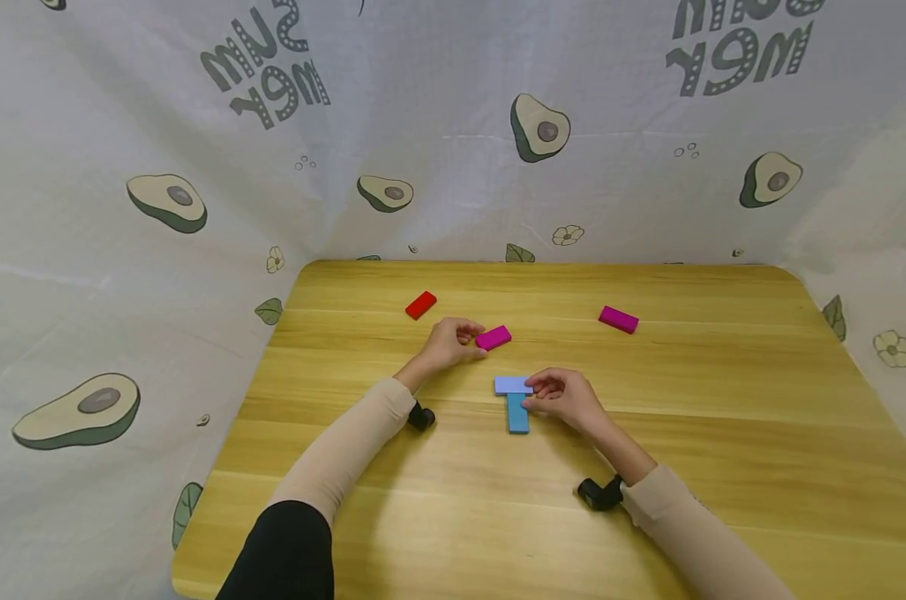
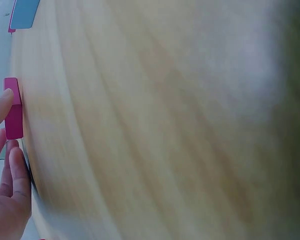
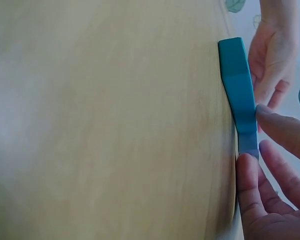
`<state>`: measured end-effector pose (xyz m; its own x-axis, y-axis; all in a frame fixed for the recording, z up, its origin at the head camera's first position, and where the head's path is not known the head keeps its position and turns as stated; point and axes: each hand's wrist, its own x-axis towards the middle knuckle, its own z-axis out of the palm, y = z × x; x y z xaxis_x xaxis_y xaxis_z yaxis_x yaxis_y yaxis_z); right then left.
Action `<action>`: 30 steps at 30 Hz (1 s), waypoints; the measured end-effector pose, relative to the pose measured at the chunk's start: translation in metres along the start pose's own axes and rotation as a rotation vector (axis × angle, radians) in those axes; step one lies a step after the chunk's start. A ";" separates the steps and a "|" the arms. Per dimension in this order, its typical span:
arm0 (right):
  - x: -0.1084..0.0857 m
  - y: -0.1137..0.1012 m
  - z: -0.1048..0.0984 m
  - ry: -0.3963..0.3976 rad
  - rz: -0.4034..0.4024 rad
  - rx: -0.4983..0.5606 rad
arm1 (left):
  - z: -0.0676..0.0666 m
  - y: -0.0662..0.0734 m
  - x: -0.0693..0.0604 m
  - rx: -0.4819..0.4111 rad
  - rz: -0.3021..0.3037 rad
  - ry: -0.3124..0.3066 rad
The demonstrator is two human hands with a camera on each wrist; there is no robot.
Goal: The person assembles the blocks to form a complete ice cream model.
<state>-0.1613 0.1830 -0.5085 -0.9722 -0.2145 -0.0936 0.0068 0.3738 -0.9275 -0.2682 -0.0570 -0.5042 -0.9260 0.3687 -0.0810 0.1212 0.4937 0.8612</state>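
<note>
My left hand (image 1: 450, 343) pinches a magenta block (image 1: 494, 337) by its left end; in the left wrist view the thumb lies on the same magenta block (image 2: 13, 117). A lavender block (image 1: 511, 385) lies crosswise at the top of an upright blue block (image 1: 518, 414), the two forming a T. My right hand (image 1: 565, 396) has curled fingers at the lavender block's right end, while its thumb touches the blue block's right side. From the right wrist, the blue block (image 3: 237, 90) appears teal, and fingertips partly cover the lavender block (image 3: 248, 143).
A red block (image 1: 421, 305) lies behind my left hand, and a second magenta block (image 1: 618, 319) sits farther back on the right. The wooden table (image 1: 723, 400) ends at a white cloth (image 1: 453, 100) printed with avocados.
</note>
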 end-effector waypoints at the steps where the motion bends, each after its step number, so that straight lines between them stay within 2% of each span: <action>1: 0.000 0.000 0.000 0.000 0.000 0.000 | 0.000 0.000 0.000 -0.001 -0.002 -0.001; 22: -0.001 -0.001 0.001 0.006 0.001 -0.014 | 0.001 0.003 0.000 -0.006 -0.018 -0.033; 30: -0.001 -0.002 0.001 0.007 0.006 -0.011 | 0.001 0.004 -0.002 -0.036 -0.030 -0.043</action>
<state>-0.1598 0.1818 -0.5064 -0.9737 -0.2065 -0.0964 0.0096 0.3852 -0.9228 -0.2659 -0.0551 -0.5015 -0.9126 0.3884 -0.1278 0.0803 0.4768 0.8753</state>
